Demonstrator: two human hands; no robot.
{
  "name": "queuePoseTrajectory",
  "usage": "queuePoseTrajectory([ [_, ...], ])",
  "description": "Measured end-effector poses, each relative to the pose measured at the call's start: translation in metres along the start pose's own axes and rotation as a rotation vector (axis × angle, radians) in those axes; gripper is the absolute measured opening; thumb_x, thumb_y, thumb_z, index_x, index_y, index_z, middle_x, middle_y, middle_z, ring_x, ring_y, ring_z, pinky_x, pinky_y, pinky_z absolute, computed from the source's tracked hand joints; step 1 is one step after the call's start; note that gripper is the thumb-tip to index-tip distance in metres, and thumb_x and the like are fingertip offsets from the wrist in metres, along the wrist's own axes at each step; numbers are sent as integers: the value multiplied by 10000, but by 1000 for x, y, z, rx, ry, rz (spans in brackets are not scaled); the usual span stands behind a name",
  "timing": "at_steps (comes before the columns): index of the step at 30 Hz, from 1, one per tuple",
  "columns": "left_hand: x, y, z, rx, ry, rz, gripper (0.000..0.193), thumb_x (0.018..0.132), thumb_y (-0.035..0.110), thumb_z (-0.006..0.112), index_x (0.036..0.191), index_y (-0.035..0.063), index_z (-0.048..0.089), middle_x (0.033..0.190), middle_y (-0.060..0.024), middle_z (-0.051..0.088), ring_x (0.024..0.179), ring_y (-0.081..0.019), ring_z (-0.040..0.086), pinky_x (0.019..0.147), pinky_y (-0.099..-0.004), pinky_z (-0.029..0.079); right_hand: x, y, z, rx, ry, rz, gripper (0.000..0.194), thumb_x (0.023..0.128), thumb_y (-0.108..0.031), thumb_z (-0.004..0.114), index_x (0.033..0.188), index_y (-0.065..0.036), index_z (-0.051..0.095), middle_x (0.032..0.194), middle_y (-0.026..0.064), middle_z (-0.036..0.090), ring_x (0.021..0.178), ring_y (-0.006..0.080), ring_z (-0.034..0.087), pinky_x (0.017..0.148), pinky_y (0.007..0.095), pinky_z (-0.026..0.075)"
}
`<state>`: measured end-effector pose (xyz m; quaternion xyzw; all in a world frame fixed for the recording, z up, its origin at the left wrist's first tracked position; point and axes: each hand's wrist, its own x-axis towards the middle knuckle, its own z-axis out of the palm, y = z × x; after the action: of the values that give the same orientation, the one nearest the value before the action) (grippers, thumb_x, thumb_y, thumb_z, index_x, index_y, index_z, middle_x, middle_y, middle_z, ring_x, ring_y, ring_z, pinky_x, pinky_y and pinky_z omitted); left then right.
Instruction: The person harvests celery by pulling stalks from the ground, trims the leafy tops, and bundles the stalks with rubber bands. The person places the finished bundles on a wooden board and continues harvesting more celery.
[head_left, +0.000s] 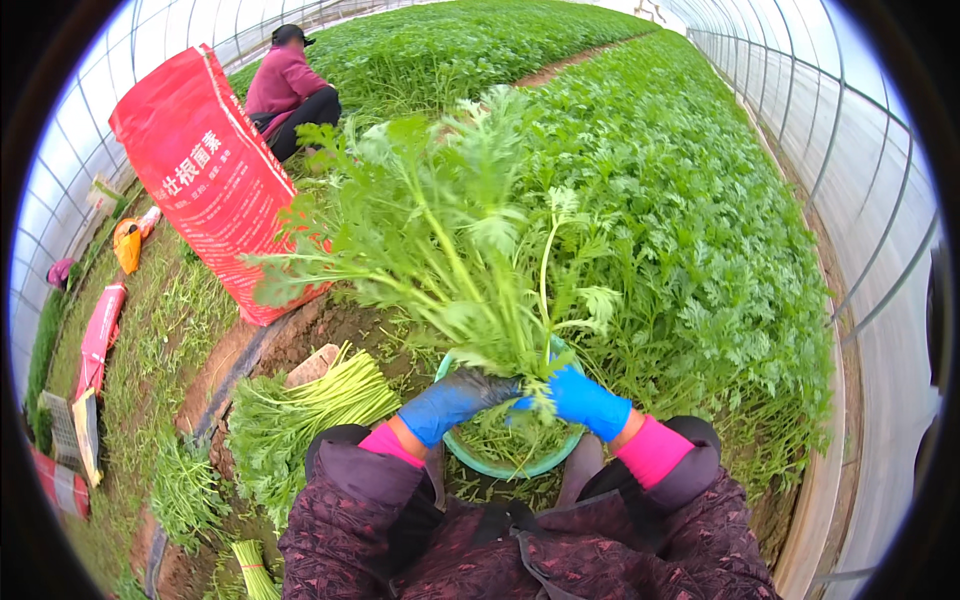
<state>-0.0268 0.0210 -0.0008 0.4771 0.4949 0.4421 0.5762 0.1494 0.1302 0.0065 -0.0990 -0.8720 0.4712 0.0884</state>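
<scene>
My left hand (457, 401), in a blue glove with dark soiling, is closed around the lower part of a bunch of leafy green stalks (450, 262). The bunch fans up and away from me, slightly blurred. At its right side is my right hand (585, 399), in a bright blue glove, its fingers partly hidden by leaves; whether it grips a stalk I cannot tell. Below both hands, between my boots, stands a green round tub (514, 474) with loose leaf trimmings (517, 442) inside. Left of it lies a pile of cut stalks (345, 401), leaves towards the left.
A tall red printed sack (202, 180) stands at the left, with a crouching person (289, 90) behind it. A dense leafy crop (690, 225) fills the right, beside the plastic greenhouse wall (885, 300). A banded bundle of stalks (255, 570) lies at the lower left, near loose greens (187, 487).
</scene>
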Motion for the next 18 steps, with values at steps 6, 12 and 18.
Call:
queuePoseTrajectory([
  [6, -39, 4, 2, 458, -230, -280, 981, 800, 552, 731, 1460, -47, 322, 1445, -246, 442, 1324, -325, 456, 1118, -372, 339, -4, 3, -28, -748, 505, 158, 406, 694, -163, 759, 1037, -48, 577, 904, 168, 645, 794, 373, 649, 666, 458, 522],
  [12, -81, -9, 14, 406, -162, -212, 749, 878, 293, 735, 1478, 48, 359, 1355, -169, 545, 1256, -240, 513, 1059, -363, 413, 8, 15, -17, -864, 515, 61, 260, 720, -110, 664, 952, -73, 551, 823, 141, 615, 749, 356, 643, 621, 450, 510],
  [18, -77, -1, 59, 143, 116, -289, 695, 836, 451, 732, 1335, 7, 542, 1312, -133, 590, 1211, -223, 551, 1032, -332, 412, 9, -6, -1, -872, 629, -75, 289, 688, -66, 638, 963, -89, 549, 817, 128, 591, 692, 345, 623, 587, 430, 504],
])
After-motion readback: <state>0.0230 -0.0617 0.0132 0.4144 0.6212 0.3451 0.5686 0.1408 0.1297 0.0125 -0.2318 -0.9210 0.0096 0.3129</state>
